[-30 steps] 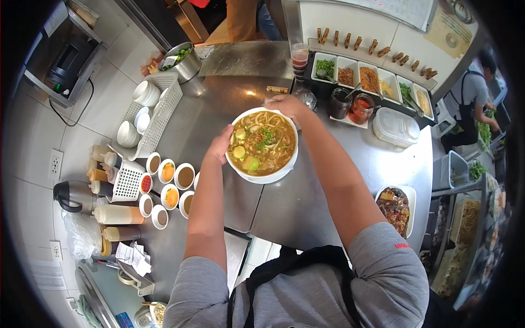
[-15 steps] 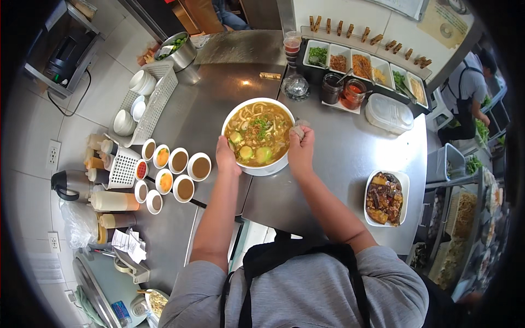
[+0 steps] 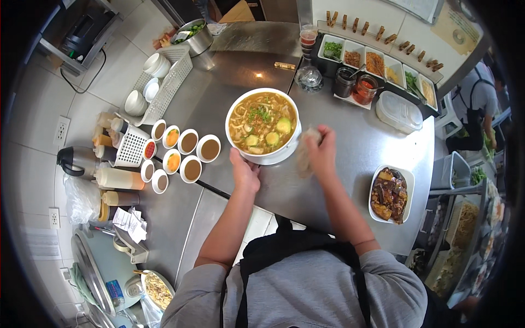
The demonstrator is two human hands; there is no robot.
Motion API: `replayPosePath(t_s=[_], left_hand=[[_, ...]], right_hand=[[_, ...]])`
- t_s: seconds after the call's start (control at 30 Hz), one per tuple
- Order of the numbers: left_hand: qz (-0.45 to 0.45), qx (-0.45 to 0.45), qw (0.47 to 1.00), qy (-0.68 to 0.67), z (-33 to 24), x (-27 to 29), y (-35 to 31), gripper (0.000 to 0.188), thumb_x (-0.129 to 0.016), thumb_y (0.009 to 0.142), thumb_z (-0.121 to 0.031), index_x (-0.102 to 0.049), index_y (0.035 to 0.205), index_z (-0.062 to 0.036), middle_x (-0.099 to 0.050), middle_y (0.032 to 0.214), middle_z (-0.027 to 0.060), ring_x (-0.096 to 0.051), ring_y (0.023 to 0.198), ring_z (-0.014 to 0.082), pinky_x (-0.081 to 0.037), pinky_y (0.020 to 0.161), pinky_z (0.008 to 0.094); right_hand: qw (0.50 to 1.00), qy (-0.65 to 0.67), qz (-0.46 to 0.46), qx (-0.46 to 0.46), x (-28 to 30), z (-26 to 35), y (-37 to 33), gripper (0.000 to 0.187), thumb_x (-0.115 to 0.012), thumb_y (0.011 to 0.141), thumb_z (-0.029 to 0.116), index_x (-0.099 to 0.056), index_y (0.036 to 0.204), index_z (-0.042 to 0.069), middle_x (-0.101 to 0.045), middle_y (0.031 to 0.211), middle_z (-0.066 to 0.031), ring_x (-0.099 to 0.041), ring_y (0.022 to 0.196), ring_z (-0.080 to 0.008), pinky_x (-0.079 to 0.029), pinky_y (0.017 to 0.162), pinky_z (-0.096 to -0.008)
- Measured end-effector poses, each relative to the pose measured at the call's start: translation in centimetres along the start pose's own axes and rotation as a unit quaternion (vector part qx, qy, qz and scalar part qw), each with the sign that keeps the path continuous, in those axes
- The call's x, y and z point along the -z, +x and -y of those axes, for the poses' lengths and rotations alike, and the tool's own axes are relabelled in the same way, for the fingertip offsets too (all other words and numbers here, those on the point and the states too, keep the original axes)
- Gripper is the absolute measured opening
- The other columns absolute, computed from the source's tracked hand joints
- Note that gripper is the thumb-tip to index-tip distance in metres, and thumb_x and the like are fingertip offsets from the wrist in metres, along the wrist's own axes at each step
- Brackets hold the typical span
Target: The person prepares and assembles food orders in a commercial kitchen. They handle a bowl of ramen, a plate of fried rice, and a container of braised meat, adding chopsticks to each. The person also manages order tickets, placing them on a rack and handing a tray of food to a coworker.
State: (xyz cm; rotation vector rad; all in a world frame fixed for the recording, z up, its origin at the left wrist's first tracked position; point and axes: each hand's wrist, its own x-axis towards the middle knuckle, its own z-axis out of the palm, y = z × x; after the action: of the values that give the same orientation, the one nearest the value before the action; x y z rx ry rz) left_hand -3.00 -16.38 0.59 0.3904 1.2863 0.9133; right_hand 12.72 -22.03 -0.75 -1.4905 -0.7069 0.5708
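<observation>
The white bowl (image 3: 276, 157) is at the centre of the table (image 3: 210, 112), near its front edge, filled nearly to the rim with noodle soup (image 3: 261, 123). Whether its base bears fully on the steel cannot be told.

My left hand (image 3: 247, 174) cups the bowl's lower left side, thumb against the wall; the fingers run beneath and are partly hidden. Caution: with support on one side only, uneven lift could tip the bowl and send broth over the rim. A hot or wet wall, if such it is, could make my grip slip; the pictures show neither heat nor wetness.

My right hand (image 3: 322, 153) is clear of the bowl, just beside its right side, pinching a greyish cloth (image 3: 304, 157); the cloth is blurred. Caution: a loose cloth end could catch the rim and dip into the soup, and a hard push with it could turn or slide the bowl.

To the left, the nearest sauce cup (image 3: 219, 152) stands open near the bowl. A leftward slide or a swung forearm could knock it over. To the right, a dish (image 3: 410, 188) of dark stew lies beyond my right forearm, well apart from the bowl; a wide elbow movement could strike it.
</observation>
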Motion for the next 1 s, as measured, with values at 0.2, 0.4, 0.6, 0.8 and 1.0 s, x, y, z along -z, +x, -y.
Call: replayPosePath(t_s=[0.2,0.4,0.6,0.8,1.0], left_hand=[[0.122,-0.045,0.989,-0.069,-2.2,0.6,2.9,0.05,-0.024,0.086,-0.045,-0.032,0.122,-0.0115,-0.04,0.12,0.0074,-0.04,0.109,0.0208,-0.032,0.09,0.0375],[0.154,-0.048,0.984,-0.077,-1.8,0.7,3.0,0.049,-0.023,0.088,-0.042,-0.034,0.12,-0.006,-0.039,0.123,0.0074,-0.038,0.113,0.0208,-0.03,0.093,0.0364],[0.149,-0.056,0.985,-0.067,-2.1,0.6,3.0,0.049,-0.025,0.088,-0.041,-0.033,0.12,-0.0053,-0.037,0.124,0.0082,-0.037,0.113,0.0211,-0.03,0.094,0.0367],[0.132,-0.056,0.986,-0.078,-1.5,1.7,3.9,0.047,-0.029,0.087,-0.042,-0.036,0.116,-0.0049,-0.042,0.114,0.0087,-0.042,0.105,0.0205,-0.034,0.088,0.0352],[-0.003,-0.274,0.955,0.116,3.2,3.7,1.9,0.037,-0.038,0.084,-0.029,-0.032,0.113,-0.0078,-0.04,0.09,0.0013,-0.037,0.082,0.0108,-0.031,0.074,0.0257]], right_hand=[[0.903,-0.369,0.215,0.035,0.6,-0.5,1.8,0.022,-0.052,0.071,0.011,-0.053,0.092,0.006,-0.049,0.104,-0.0201,-0.05,0.094,-0.0324,-0.042,0.076,-0.0373],[0.846,-0.364,0.338,0.194,2.3,2.4,-0.9,0.023,-0.054,0.064,0.012,-0.057,0.087,0.014,-0.049,0.109,-0.0091,-0.041,0.107,-0.0278,-0.035,0.084,-0.0422],[0.789,-0.477,0.323,0.214,0.5,1.6,-1.5,0.026,-0.056,0.059,0.014,-0.056,0.085,0.011,-0.05,0.107,-0.0058,-0.038,0.108,-0.023,-0.03,0.085,-0.0425],[0.801,-0.273,0.533,-0.005,4.1,3.6,1.9,0.037,-0.059,0.06,0.02,-0.052,0.095,0.009,-0.052,0.099,-0.0094,-0.049,0.09,-0.0265,-0.039,0.076,-0.0351],[0.835,-0.365,0.412,-0.012,7.1,2.7,0.3,0.052,-0.062,0.061,0.027,-0.047,0.108,0.01,-0.053,0.098,-0.0152,-0.051,0.089,-0.0278,-0.04,0.078,-0.0323]])
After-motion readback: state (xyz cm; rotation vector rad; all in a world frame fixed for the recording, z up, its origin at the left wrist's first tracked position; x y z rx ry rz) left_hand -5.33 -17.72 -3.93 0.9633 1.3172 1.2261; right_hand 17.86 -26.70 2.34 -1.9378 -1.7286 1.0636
